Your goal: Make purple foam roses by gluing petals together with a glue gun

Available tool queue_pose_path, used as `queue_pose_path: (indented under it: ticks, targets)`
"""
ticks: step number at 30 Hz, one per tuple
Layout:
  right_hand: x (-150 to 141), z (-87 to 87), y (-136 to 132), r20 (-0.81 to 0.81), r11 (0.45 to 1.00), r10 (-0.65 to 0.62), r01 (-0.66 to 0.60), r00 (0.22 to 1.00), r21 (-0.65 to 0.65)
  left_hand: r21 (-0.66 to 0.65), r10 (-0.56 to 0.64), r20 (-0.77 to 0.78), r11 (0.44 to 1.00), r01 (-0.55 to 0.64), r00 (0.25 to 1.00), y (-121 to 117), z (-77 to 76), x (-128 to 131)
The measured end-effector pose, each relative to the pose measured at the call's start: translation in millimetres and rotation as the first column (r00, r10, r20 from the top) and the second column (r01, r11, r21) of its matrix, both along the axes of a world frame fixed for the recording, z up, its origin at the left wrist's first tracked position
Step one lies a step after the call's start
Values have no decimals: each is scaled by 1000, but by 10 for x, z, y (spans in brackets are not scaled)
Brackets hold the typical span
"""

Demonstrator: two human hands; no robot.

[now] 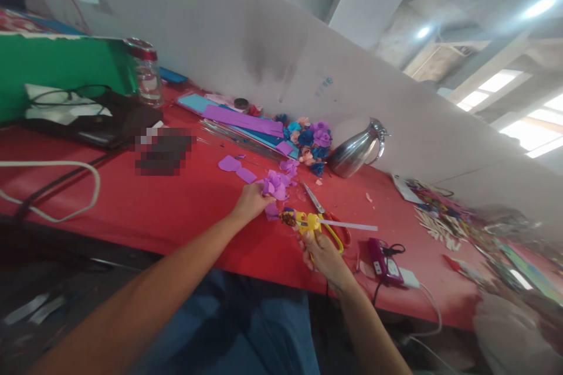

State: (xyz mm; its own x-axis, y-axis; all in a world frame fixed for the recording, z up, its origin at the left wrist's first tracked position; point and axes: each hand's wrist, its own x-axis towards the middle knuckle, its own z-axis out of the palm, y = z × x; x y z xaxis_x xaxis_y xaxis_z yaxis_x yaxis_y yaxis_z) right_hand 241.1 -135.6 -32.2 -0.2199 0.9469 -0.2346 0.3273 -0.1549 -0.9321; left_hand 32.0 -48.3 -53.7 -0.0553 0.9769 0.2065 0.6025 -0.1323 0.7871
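Right hand: closest to the camera, the right hand [324, 253] is clenched around the handle of a yellow plastic hot-glue gun [308, 222], its dark nozzle aimed left and a white glue stick [352, 226] jutting out the back.
Left hand: just beyond it, the left hand [251, 201] rests on the red tabletop [185, 211], fingers pinched on a purple foam flower made of layered petals [276, 184].
Step in hand: by the look of it, gluing a petal onto the flower; nozzle and flower sit near each other but apart.
Next move calls for: as I judge it, bringing the nozzle to the flower's base, a small squeeze, and fingers kept off the hot tip.
Where the flower is: on the tabletop at the left fingertips, up and left of the nozzle.
Beside the gun: red-handled metal scissors [328, 217] lie partly behind it; a purple plug adapter with a black cord [384, 262] sits to the right.
Mid table: two loose purple foam petal shapes [236, 168] lie left of the flower.
Far edge: a cluster of finished foam roses in blue, pink and purple [310, 140], long purple and blue foam sheets [240, 120], and a steel jug [356, 149] stand against the white wall.
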Motion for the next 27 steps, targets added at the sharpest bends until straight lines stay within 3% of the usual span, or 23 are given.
queue_pose_path:
  ticks: [12, 17, 22, 24, 27]
  targets:
    - [62, 8, -13, 102, 998, -12, 4, 995, 69, -15, -35, -15, 999, 35, 999, 38, -28, -18]
    - [41, 33, -26, 84, 999, -21, 17, 996, 45, -12, -50, -6, 999, 49, 999, 41, -19, -29]
    - [99, 180, -85, -12, 998, -52, 52, 999, 40, -46, -16, 67, 999, 19, 998, 17, 16, -24]
    - [211, 262, -37, 21, 992, -91, 88, 996, 86, -57, 0, 104, 998, 6, 995, 20, -1, -23]
    - [464, 353, 198, 262, 947, -238, 163, 935, 277, -42, 6, 201, 999, 2, 980, 35, -45, -24]
